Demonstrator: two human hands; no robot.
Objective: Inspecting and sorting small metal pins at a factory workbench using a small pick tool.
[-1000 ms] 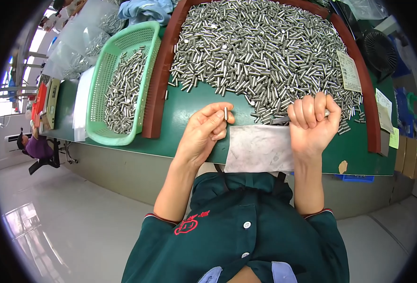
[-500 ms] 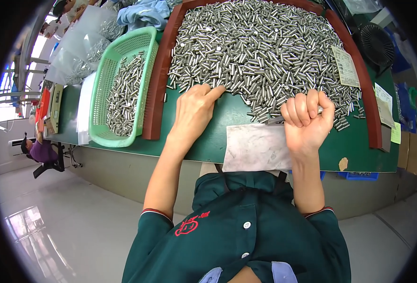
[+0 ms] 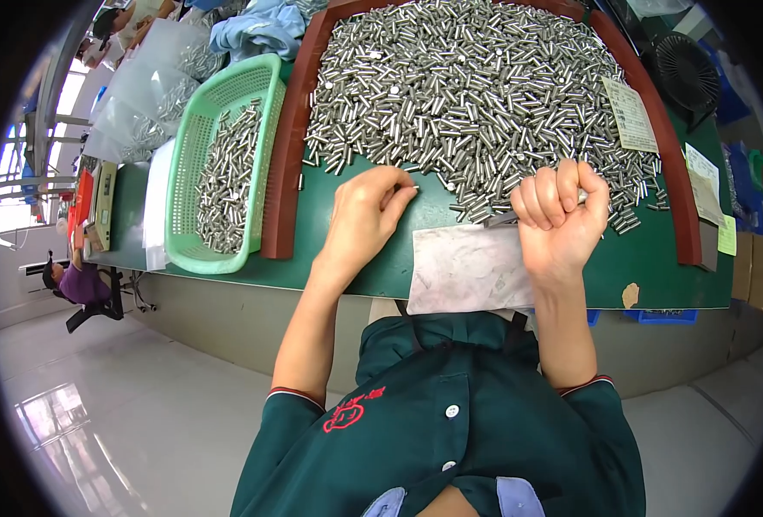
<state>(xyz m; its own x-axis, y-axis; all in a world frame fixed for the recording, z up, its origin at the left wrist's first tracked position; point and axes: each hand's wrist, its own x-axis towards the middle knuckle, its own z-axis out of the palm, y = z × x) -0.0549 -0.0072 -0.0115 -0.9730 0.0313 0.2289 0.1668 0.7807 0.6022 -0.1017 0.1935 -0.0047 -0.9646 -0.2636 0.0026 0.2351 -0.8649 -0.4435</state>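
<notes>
A wide heap of short silver metal pins (image 3: 450,86) covers much of the green tabletop (image 3: 356,267). At the heap's near edge my left hand (image 3: 360,220) is closed in a pinch, palm down. A small bright end of a metal pin (image 3: 415,187) shows at its fingertips. My right hand (image 3: 562,211) is a fist turned palm up, wrapped round a slim grey metal tool (image 3: 502,221) whose flat end sticks out on the left. Something shiny also shows by its thumb; the rest is hidden. Beneath and beside this fist lies a stained whitish cloth (image 3: 463,271).
Red-brown rails (image 3: 288,164) border the heap. On the left stands a green basket (image 3: 175,189) partly filled with pins, beside clear plastic bags (image 3: 149,86) and a blue cloth (image 3: 261,33). Paper labels (image 3: 630,116) and a black fan (image 3: 685,73) are on the right. A person in purple (image 3: 81,283) sits far left.
My left hand has drawn back slightly from the heap's edge toward me, its fingers now curled in a pinch with a pin end showing. The right fist has hardly moved.
</notes>
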